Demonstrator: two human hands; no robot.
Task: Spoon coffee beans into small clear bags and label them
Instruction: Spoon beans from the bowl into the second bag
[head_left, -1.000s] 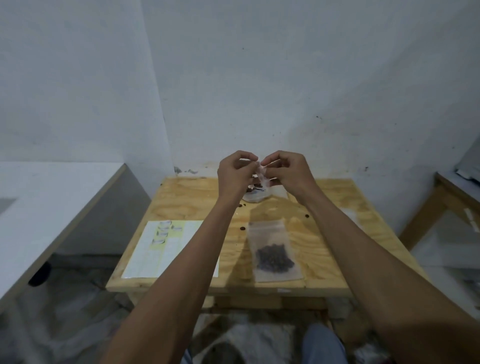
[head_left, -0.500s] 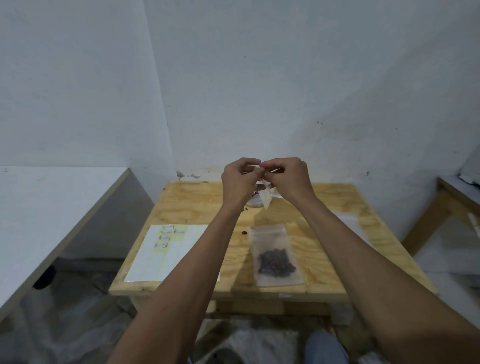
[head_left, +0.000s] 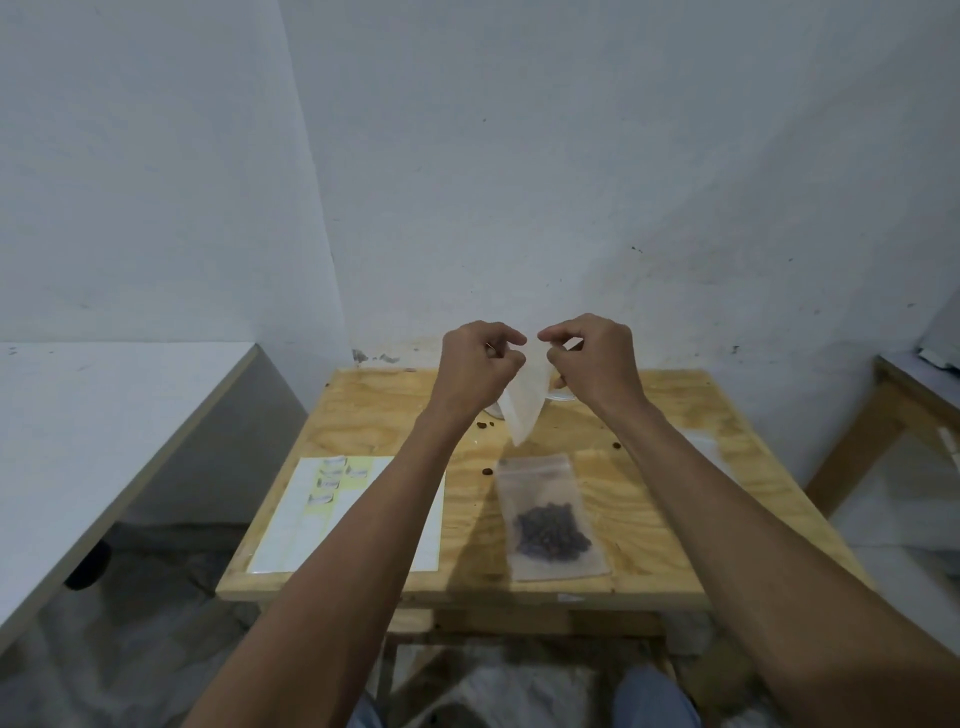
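Note:
My left hand (head_left: 475, 371) and my right hand (head_left: 592, 358) are raised above the far half of the wooden table (head_left: 649, 499). Both pinch the top edge of a small empty clear bag (head_left: 524, 410), which hangs point-down between them. Nearer to me a filled clear bag (head_left: 545, 519) lies flat with dark coffee beans in its lower half. A label sheet (head_left: 306, 519) with several peeled label spots lies at the table's left, partly under my left forearm. A pale dish (head_left: 561, 408) behind my hands is mostly hidden.
Loose coffee beans (head_left: 487, 472) are scattered on the table near the bags. A white counter (head_left: 78, 415) runs along the left. Another wooden table (head_left: 909, 410) stands at the right edge. A white wall is close behind the table.
My hands have drawn slightly apart, and the empty bag now hangs open and lower between them. The camera has tilted, so the table sits lower in view.

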